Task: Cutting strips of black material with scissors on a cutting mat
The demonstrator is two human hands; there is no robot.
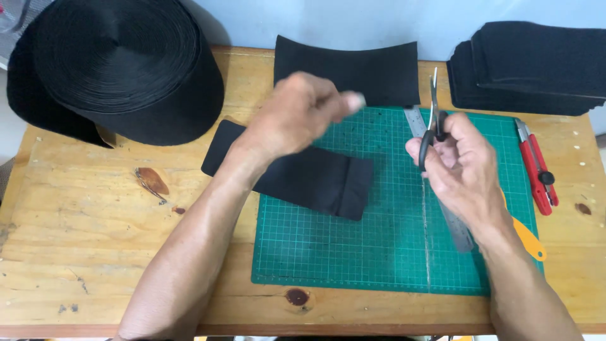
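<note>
Pinched thumb to forefinger on nothing I could make out, the blurred left hand (pixel 297 113) hovered above the folded black strip (pixel 303 173) lying flat beneath it on the green cutting mat (pixel 379 252), while to its right the right hand (pixel 461 164) gripped slim scissors (pixel 432 117), blades closed and tips up. With both hands raised close together, the points could have jabbed the free fingers. Unpinned, the strip might also have shifted or unfolded.
</note>
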